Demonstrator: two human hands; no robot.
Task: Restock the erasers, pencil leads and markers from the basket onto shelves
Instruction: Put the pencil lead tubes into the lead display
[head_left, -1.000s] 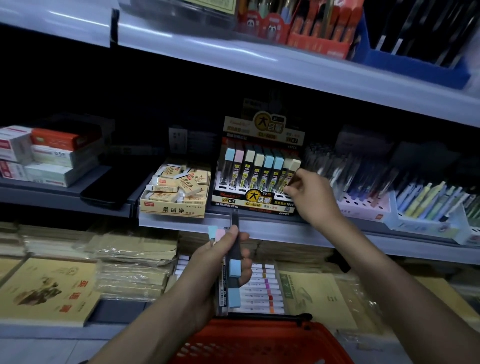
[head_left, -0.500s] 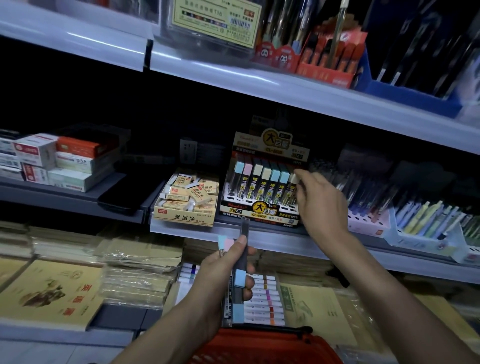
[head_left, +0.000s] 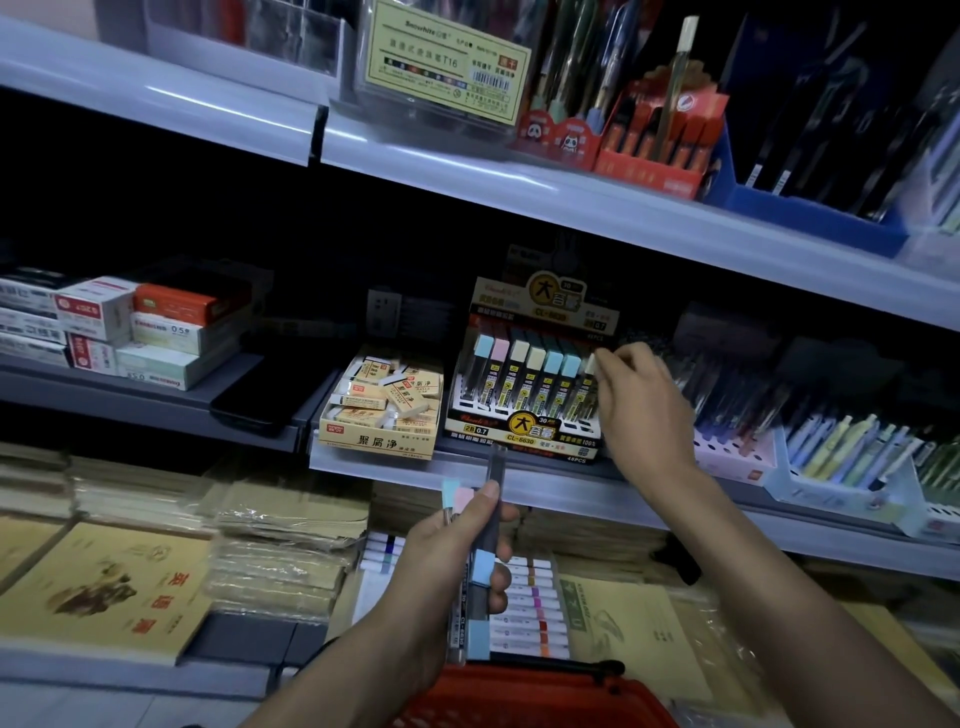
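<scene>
A black and yellow display box (head_left: 524, 431) of pencil lead tubes stands on the middle shelf (head_left: 545, 488). My right hand (head_left: 641, 410) is at its right end, fingers pinching the pale cap of a lead tube (head_left: 590, 365) in the front row. My left hand (head_left: 447, 561) is lower, in front of the shelf edge, gripping a bundle of several lead tubes (head_left: 480, 566) with blue and pink caps. Left of the display sits an open carton of erasers (head_left: 384, 405). The red basket (head_left: 519, 696) is at the bottom edge, its inside hidden.
Trays of pastel pens (head_left: 852, 457) fill the shelf to the right. Stacked small boxes (head_left: 124, 327) sit on the left shelf. A row of markers (head_left: 524, 608) and notebooks (head_left: 109, 587) lie on the bottom shelf. Pen boxes (head_left: 654, 135) line the top shelf.
The view has tilted upward. My right hand stays at the right end of the lead display, fingers now on a tube's cap. My left hand still holds its bundle.
</scene>
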